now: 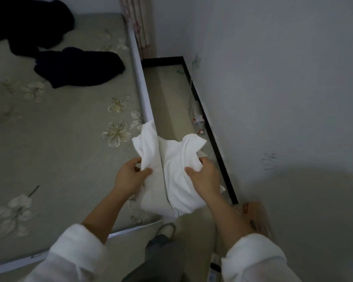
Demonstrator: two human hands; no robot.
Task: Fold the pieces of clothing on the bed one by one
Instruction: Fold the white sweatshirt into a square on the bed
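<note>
A white garment (171, 165) hangs bunched between both hands, above the bed's right edge and the floor gap. My left hand (128, 176) grips its left part with thumb and curled fingers. My right hand (204, 176) grips its right part the same way. Two dark garments lie crumpled on the bed (55, 139): one dark navy (80, 68) in the middle, one black (29, 23) at the far left corner.
The bed has a grey floral cover and a white edge (143, 94). A narrow strip of floor (171, 102) runs between bed and wall, with a plastic bottle (198, 121) by the black skirting. A cardboard box (257, 216) stands at the right. A curtain (137, 23) hangs at the back.
</note>
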